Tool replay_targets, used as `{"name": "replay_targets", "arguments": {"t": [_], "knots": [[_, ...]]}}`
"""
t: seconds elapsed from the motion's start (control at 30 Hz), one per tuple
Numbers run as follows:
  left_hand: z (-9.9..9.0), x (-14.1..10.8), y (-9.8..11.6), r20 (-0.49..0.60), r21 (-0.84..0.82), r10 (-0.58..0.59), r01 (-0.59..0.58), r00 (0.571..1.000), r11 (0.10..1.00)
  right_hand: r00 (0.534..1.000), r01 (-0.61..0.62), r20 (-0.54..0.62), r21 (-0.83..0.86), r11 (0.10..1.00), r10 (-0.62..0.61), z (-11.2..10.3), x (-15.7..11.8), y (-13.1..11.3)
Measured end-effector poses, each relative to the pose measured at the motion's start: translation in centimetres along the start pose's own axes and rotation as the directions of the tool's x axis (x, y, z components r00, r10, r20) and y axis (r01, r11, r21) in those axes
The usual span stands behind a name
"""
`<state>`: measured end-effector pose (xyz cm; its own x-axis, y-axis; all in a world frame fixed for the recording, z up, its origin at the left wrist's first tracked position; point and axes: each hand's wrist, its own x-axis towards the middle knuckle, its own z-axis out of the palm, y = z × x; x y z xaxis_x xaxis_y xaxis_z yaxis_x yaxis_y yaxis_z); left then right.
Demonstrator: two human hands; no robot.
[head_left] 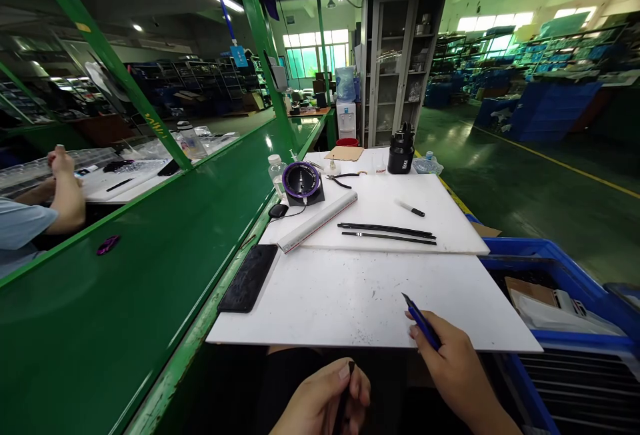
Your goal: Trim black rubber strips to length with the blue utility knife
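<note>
Low in the head view, my left hand [327, 395] is closed round a thin black strip [342, 408], in front of the table's near edge. My right hand [447, 358] grips a blue craft knife [424, 327], its blade pointing up and left over the white board [320, 302]. Farther back on the board lie several thin black strips [387, 230]. A white-handled tool with a black end [411, 208] rests beyond them. To their left a long white box or bar [320, 220] lies at a slant.
At the left edge lie a dark phone [249, 278] and a round purple-rimmed device [301, 180]. Pliers [340, 178] and a black bottle [401, 150] stand or lie farther back. Blue crates [550, 288] are at the right. Another person's arm [65, 188] shows beyond the green partition [125, 288].
</note>
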<state>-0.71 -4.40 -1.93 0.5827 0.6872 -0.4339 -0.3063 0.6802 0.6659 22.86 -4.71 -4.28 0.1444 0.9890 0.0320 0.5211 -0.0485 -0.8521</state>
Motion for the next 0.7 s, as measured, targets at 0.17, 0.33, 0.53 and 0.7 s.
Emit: {"name": "replay_targets", "arguments": {"t": [0.17,0.33,0.53,0.7], "knots": [[0.0,-0.3,0.6,0.029,0.014,-0.034,0.034,0.999,0.999,0.997,-0.058,-0.047,0.073,0.996,0.061,0.4,-0.5,0.0],[-1.2,-0.5,1.6,-0.102,0.179,0.043,-0.024,0.994,0.984,0.995,-0.071,-0.057,0.162,0.984,0.081,0.2,-0.3,0.2],[-4.0,-1.3,2.0,-0.243,0.337,0.082,0.004,0.967,0.941,0.981,-0.172,-0.041,0.27,0.947,0.19,0.2,-1.3,-0.6],[-6.1,-1.0,2.1,-0.297,0.279,-0.001,0.087,0.955,0.956,0.994,-0.104,0.064,0.239,0.966,0.091,1.4,-2.9,-2.3]]}}
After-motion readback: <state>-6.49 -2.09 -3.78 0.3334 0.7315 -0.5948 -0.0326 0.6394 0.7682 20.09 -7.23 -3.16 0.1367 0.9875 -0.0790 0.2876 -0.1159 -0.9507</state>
